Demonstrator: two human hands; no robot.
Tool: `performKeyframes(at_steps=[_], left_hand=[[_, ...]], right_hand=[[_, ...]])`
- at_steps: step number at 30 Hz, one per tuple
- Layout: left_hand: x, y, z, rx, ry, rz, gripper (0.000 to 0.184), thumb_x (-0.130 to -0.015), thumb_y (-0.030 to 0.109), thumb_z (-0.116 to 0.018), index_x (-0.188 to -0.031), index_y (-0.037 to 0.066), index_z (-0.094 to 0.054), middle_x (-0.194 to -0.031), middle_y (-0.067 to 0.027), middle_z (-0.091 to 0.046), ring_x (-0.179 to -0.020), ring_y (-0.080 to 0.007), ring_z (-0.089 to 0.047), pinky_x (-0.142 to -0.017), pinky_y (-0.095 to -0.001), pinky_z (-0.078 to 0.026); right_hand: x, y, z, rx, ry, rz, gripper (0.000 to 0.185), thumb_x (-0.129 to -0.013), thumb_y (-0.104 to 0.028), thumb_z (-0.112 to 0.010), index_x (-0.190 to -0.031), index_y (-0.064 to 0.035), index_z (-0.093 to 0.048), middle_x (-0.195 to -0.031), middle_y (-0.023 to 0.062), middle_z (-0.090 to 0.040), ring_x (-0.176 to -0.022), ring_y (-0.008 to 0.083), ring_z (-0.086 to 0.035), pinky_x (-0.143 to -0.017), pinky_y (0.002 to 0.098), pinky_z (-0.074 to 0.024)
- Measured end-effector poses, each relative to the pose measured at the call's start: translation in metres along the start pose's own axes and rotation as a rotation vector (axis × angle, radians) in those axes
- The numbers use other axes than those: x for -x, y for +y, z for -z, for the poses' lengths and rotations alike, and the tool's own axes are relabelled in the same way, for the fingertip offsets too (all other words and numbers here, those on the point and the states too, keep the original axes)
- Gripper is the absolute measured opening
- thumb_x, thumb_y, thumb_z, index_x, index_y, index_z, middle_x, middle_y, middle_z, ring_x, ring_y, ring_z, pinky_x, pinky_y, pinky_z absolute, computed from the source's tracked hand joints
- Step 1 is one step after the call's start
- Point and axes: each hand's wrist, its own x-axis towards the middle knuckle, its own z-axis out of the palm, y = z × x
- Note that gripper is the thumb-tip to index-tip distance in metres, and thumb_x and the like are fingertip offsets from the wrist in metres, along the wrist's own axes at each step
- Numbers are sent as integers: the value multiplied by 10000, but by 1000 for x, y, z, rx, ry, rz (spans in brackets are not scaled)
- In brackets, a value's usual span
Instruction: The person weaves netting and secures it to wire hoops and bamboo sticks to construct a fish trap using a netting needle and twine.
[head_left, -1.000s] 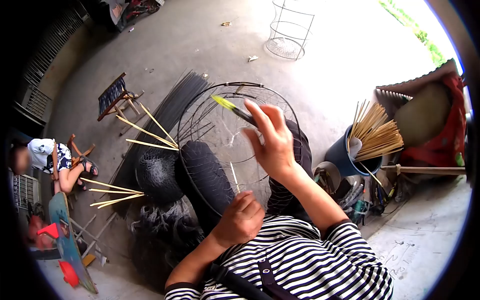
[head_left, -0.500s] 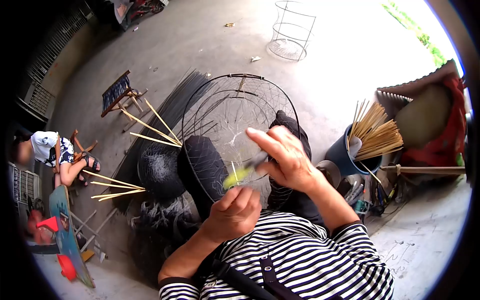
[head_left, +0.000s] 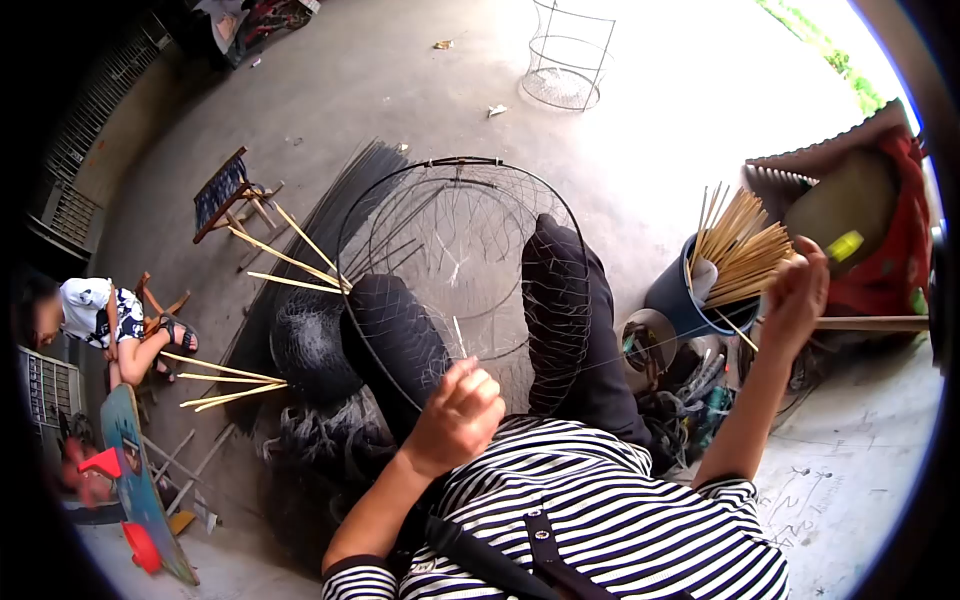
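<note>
A round wire-framed net cage (head_left: 463, 161) rests across my lap, with thin clear mesh hanging from its black hoop. At the cage's near rim, my left hand (head_left: 460, 418) is closed in a pinch. A thin white stick (head_left: 458, 335) stands up from its fingers. My right hand (head_left: 797, 300) is raised out to the right, in front of the stick bucket. Its fingers are closed on a small yellow-green tool (head_left: 845, 247), whose exact kind is too blurred to tell. A faint thread (head_left: 620, 345) stretches between my two hands.
A blue bucket (head_left: 665, 292) of wooden sticks stands right. To the left lie dark wire rods (head_left: 300, 240) and a dark mesh bundle (head_left: 310, 340). A folding stool (head_left: 222, 195), a seated person (head_left: 100, 310) and a skateboard (head_left: 130, 470) are farther left. Another wire cage (head_left: 565, 75) stands ahead.
My right hand has swung from above the cage far out to the right with the yellow-green tool. My left hand stays near the rim, shifted slightly. The thread now spans between them.
</note>
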Motion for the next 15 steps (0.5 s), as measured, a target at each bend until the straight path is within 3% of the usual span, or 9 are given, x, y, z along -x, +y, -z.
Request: performKeyframes(at_steps=[1, 2, 4, 5, 6, 12, 15], left_hand=[[3, 7, -2, 22, 28, 25, 161, -685, 41, -697, -839, 51, -651, -958, -73, -520, -1017, -254, -531, -1014, -441, -450], [2, 10, -2, 19, 22, 31, 155, -686, 39, -692, -835, 46, -650, -935, -73, -525, -1006, -254, -532, -1002, -435, -457], [0, 12, 0, 10, 10, 37, 143, -688, 36, -683, -826, 37, -649, -900, -72, -532, -989, -253, -534, -983, -431, -468], [0, 11, 0, 3, 10, 43, 137, -688, 35, -680, -822, 34, -649, -888, -72, -534, -984, -253, -535, -975, -431, -471], [0, 11, 0, -2, 8, 49, 132, -689, 34, -677, -818, 31, -648, -876, -72, -536, -978, -253, -536, -968, -432, -475], [0, 12, 8, -3, 20, 53, 115, -688, 33, -673, -801, 24, -650, -882, -79, -553, -979, -257, -538, -956, -427, -481], [0, 11, 8, 21, 46, 62, 113, -683, 37, -679, -791, 22, -652, -886, -79, -559, -978, -257, -538, -955, -425, -482]], right_hand=[[6, 21, -7, 91, -135, 38, 308, -1021, -274, -476, -1144, -13, -584, -726, -63, -424, -586, 10, -348, -468, 180, -259], [22, 43, -13, 619, -252, 85, 315, -1015, -259, -461, -1210, -48, -592, -795, -44, -512, -612, 38, -408, -490, 179, -294], [63, 40, -80, 624, -676, 528, 311, -865, -3, -591, -1154, -93, -661, -717, 31, -502, -606, 156, -475, -551, 302, -420], [77, 36, -107, 643, -763, 555, 469, -759, 38, -658, -1179, -172, -662, -739, 59, -516, -658, 212, -529, -610, 358, -463], [80, 40, -122, 741, -796, 720, 454, -770, -10, -682, -1179, -207, -662, -779, 45, -531, -715, 227, -559, -634, 373, -473], [65, 47, -177, 905, -852, 1084, 363, -774, -129, -671, -1124, -225, -685, -901, 2, -524, -834, 194, -530, -762, 321, -453], [54, 59, -190, 767, -1026, 1166, 347, -777, -133, -670, -1109, -229, -694, -899, -1, -518, -840, 190, -531, -793, 312, -451]])
